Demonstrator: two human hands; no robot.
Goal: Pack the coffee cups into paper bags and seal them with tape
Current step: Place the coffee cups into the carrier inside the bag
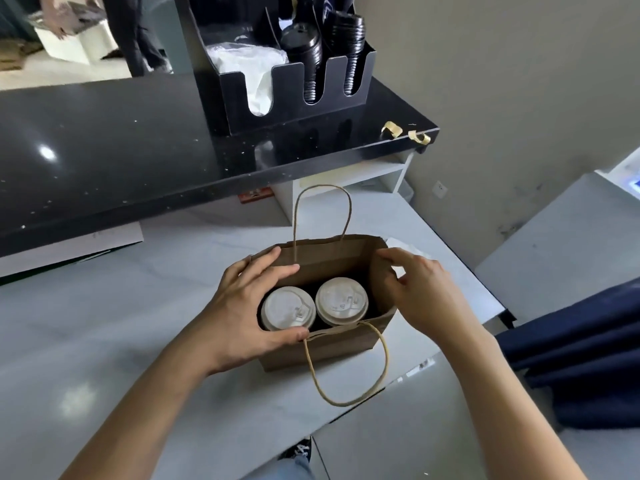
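Your brown paper bag with twisted handles (341, 341) stands open on the pale counter (104, 306), two white-lidded coffee cups (288, 309) inside; your left hand (239, 306) grips its nine o'clock edge; your right hand (420, 289) pinches its three o'clock edge.

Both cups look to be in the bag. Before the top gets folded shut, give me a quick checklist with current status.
1. Two cups in the bag: left cup, right cup. Ok.
2. Lids seated: both look flat. Ok.
3. Left hand holds the bag's left end. Ok.
4. Right hand pinches the right edge. Ok.
5. Handles clear of the mouth: far handle upright, near handle hanging outside. Ok.
6. Tape within reach: only curled strips on the black counter; no roll seen. Cannot tell.
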